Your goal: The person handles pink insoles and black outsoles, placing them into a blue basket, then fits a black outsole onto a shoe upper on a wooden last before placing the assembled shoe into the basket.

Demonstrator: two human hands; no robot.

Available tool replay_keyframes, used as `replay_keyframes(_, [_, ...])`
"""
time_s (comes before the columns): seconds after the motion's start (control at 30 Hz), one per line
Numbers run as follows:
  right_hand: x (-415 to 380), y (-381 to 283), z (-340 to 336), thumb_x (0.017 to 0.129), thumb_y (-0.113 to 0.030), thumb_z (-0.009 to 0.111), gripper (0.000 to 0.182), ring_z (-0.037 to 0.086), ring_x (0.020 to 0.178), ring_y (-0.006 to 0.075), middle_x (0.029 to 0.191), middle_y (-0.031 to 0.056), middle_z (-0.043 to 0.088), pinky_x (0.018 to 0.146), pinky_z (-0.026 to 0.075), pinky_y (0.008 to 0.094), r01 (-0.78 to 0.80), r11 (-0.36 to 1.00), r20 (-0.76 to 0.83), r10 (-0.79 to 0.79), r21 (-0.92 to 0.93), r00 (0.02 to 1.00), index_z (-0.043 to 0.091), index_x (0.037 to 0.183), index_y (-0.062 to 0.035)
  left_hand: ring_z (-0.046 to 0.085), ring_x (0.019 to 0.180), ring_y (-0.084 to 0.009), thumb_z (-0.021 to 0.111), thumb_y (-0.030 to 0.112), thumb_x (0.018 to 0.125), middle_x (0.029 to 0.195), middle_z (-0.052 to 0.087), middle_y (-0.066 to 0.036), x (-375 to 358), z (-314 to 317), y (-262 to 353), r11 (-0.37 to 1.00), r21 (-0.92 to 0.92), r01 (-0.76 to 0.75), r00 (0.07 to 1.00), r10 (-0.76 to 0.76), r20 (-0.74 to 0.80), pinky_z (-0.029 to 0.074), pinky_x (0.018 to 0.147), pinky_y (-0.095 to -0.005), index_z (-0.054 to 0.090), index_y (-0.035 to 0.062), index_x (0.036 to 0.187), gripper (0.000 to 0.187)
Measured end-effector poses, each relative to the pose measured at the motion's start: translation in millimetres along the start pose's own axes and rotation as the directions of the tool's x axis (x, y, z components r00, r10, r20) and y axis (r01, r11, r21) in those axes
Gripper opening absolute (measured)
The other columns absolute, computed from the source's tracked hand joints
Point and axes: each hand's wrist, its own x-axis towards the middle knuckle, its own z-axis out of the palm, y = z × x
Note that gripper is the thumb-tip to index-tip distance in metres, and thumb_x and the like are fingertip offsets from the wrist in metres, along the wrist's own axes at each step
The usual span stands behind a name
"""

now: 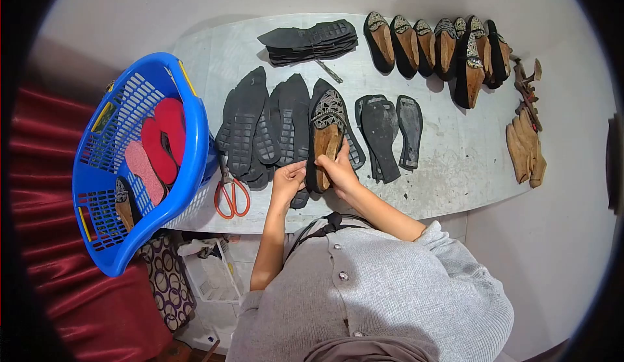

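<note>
A black shoe with a patterned silver upper (328,109) and a wooden last inside it points away from me over the table. My right hand (336,170) grips it around the heel end, thumb on the wooden last. At the heel's left side, my left hand (288,183) pinches the edge with its fingers closed. Black rubber soles (242,131) with a grid tread lie under and left of the shoe. Right of it are smoother black sole pieces (380,131). Scissors with orange handles (232,199) lie left of my left hand.
A blue basket (195,118) at the left holds red and pink insole-shaped pieces (146,167) and a shoe. A stack of black soles (311,42) lies at the back. Several shoes on lasts (404,43) stand back right, with loose wooden lasts (525,147) at the right edge.
</note>
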Motion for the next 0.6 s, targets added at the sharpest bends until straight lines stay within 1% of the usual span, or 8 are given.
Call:
replay_keyframes(0.2, [2.9, 4.6, 0.8, 0.065, -0.016, 0.065, 0.101, 0.024, 0.127, 0.0345, 0.137, 0.0266, 0.02, 0.102, 0.028, 0.0357, -0.01, 1.0, 0.001, 0.01, -0.012, 1.0, -0.003, 0.139, 0.0019, 0.061, 0.076, -0.0091, 0.054, 0.008, 0.087, 0.091, 0.065, -0.005, 0.1, 1.1, 0.2, 1.0, -0.019, -0.009, 1.0, 0.009, -0.005, 0.049, 0.066, -0.0229, 0.059, 0.0011, 0.111, 0.025])
replay_keyframes(0.27, [5.5, 8.4, 2.9, 0.07, -0.001, 0.057, 0.094, 0.048, 0.105, 0.0211, 0.121, 0.0158, 0.04, 0.084, 0.044, 0.03, 0.009, 0.999, -0.028, -0.01, -0.036, 1.0, -0.008, 0.138, -0.0045, 0.061, 0.077, -0.0097, 0.054, 0.008, 0.088, 0.092, 0.065, -0.005, 3.5, -1.8, -4.3, 1.0, -0.001, -0.009, 1.0, 0.009, 0.003, 0.05, 0.067, -0.0235, 0.058, 0.0007, 0.111, 0.025])
replay_keyframes(0.3, [7.3, 12.2, 3.1, 0.07, -0.001, 0.057, 0.094, 0.048, 0.105, 0.0211, 0.121, 0.0158, 0.04, 0.084, 0.044, 0.03, 0.009, 0.999, -0.03, -0.01, -0.036, 1.0, -0.008, 0.138, -0.0045, 0.062, 0.077, -0.0102, 0.054, 0.008, 0.088, 0.094, 0.065, -0.006, 4.1, -2.3, -3.2, 1.0, 0.018, -0.013, 1.0, 0.013, 0.011, 0.05, 0.069, -0.0241, 0.057, 0.0004, 0.112, 0.026])
replay_keyframes(0.4, [9.5, 22.8, 4.2, 0.071, -0.005, 0.058, 0.095, 0.047, 0.107, 0.0221, 0.125, 0.0174, 0.037, 0.084, 0.044, 0.0296, 0.043, 0.983, -0.074, -0.056, -0.178, 0.996, -0.009, 0.138, -0.0016, 0.063, 0.082, -0.0129, 0.053, 0.006, 0.088, 0.096, 0.064, -0.01, 2.1, -3.3, 1.4, 0.993, -0.113, 0.033, 0.999, -0.029, 0.035, 0.052, 0.071, -0.0236, 0.055, -0.0057, 0.112, 0.027])
replay_keyframes(0.5, [10.5, 29.4, 3.1, 0.072, -0.009, 0.059, 0.095, 0.046, 0.109, 0.0238, 0.128, 0.0186, 0.033, 0.086, 0.043, 0.0293, 0.129, 0.948, -0.107, -0.167, -0.292, 0.98, -0.008, 0.138, 0.0007, 0.061, 0.089, -0.013, 0.057, 0.009, 0.086, 0.107, 0.06, -0.012, -3.4, -3.0, 11.5, 0.988, -0.144, 0.057, 0.993, -0.04, 0.113, 0.051, 0.073, -0.0243, 0.049, -0.0069, 0.118, 0.037])
replay_keyframes(0.53, [11.5, 31.0, 2.4, 0.071, -0.011, 0.06, 0.096, 0.046, 0.109, 0.0245, 0.128, 0.019, 0.032, 0.087, 0.043, 0.0291, 0.136, 0.905, -0.116, -0.198, -0.402, 0.973, -0.007, 0.138, 0.0009, 0.061, 0.089, -0.013, 0.057, 0.009, 0.086, 0.107, 0.06, -0.012, -7.3, -0.1, 14.6, 0.988, -0.146, 0.056, 0.993, -0.04, 0.113, 0.051, 0.073, -0.0243, 0.049, -0.0069, 0.118, 0.037])
replay_keyframes(0.57, [12.4, 32.7, 1.8, 0.071, -0.012, 0.061, 0.096, 0.045, 0.11, 0.0253, 0.129, 0.0194, 0.031, 0.088, 0.042, 0.0289, 0.14, 0.851, -0.122, -0.231, -0.506, 0.965, -0.007, 0.138, 0.001, 0.061, 0.09, -0.0146, 0.064, 0.017, 0.081, 0.107, 0.059, -0.013, -12.3, 4.5, 17.5, 0.996, -0.064, -0.054, 0.986, 0.064, 0.153, 0.049, 0.076, -0.0246, 0.048, -0.0071, 0.118, 0.047])
replay_keyframes(0.6, [10.6, 27.9, 1.9, 0.071, -0.012, 0.061, 0.096, 0.045, 0.11, 0.0253, 0.129, 0.0194, 0.031, 0.088, 0.042, 0.0289, 0.14, 0.85, -0.12, -0.231, -0.507, 0.966, -0.007, 0.138, 0.001, 0.06, 0.091, -0.0163, 0.071, 0.024, 0.076, 0.108, 0.058, -0.013, -15.4, 8.8, 18.4, 0.986, 0.013, -0.167, 0.967, 0.161, 0.199, 0.047, 0.078, -0.025, 0.047, -0.0072, 0.118, 0.057])
